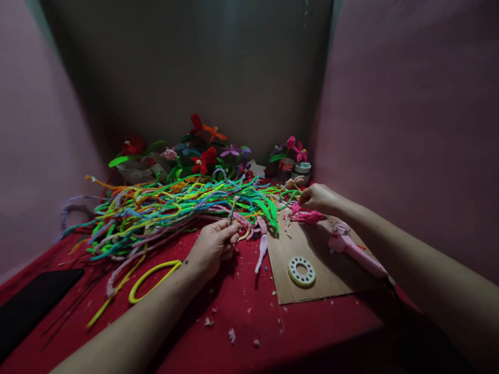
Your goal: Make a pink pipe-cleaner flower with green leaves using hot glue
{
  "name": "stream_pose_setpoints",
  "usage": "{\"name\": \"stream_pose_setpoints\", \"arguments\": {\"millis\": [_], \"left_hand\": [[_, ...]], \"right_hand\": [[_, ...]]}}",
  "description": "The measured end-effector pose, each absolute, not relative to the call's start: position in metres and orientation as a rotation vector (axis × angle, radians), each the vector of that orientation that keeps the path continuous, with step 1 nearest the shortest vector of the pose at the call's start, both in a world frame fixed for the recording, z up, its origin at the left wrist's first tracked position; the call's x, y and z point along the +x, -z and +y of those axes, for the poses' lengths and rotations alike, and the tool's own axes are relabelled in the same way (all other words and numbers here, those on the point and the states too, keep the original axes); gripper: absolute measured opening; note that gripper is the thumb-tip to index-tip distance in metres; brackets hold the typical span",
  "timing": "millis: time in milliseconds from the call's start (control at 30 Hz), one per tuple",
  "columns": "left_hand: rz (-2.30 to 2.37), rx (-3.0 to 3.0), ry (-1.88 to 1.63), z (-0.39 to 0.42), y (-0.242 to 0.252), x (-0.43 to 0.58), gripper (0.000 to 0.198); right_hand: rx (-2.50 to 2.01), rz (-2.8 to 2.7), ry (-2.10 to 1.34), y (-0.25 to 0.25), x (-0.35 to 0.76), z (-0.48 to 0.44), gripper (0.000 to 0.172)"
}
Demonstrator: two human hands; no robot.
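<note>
Our left hand [213,243] pinches a thin stem [233,209], white-tipped but petalless; our right hand [317,199], hold unclear, hangs above the brown wooden board [326,267].

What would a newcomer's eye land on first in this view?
Most likely the heap of multicoloured fuzzy stems, sprawled across the red cloth left of centre. Behind it, bright flowers stand out against the dark wall. In front, the left hand holds a thin pale-tipped stick, and the right hand is at the bright pink bundle over the brown board.
</note>
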State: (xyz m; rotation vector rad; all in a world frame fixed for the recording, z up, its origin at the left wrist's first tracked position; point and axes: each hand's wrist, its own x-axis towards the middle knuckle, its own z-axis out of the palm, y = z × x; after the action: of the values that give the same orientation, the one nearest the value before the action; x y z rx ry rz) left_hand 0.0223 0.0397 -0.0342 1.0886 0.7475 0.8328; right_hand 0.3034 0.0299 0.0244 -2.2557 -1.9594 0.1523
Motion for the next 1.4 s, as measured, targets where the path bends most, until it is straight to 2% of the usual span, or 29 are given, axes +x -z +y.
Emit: {"name": "stream_pose_setpoints", "arguments": {"millis": [467, 967, 1033, 1133, 1267, 1400], "left_hand": [[0.77, 1.073, -0.816, 0.036, 0.031, 0.024, 0.018], [0.664, 1.083, -0.891, 0.037, 0.032, 0.021, 0.019], [0.644, 1.083, -0.929, 0.037, 0.031, 0.021, 0.022], [0.67, 1.1, -0.96, 0.035, 0.026, 0.021, 0.027], [0.676, 1.171, -0.962, 0.03, 0.02, 0.022, 0.026], [0.639, 1.212, -0.899, 0.022, 0.014, 0.023, 0.024]], "right_hand": [[-2.548, -2.133, 0.073, -0.002, 0.305, 0.027, 0.019], [-2.129, -1.934, 0.168, -0.02, 0.326, 0.034, 0.022], [-1.925, -1.771, 0.004, -0.027, 0.32, 0.031, 0.02], [-1.524, -1.499, -0.475, -0.036, 0.297, 0.02, 0.019], [-1.175, -1.31, -0.949, -0.035, 0.249, 0.003, 0.016], [-0.972, -1.24, -1.201, -0.019, 0.207, -0.002, 0.014]]}}
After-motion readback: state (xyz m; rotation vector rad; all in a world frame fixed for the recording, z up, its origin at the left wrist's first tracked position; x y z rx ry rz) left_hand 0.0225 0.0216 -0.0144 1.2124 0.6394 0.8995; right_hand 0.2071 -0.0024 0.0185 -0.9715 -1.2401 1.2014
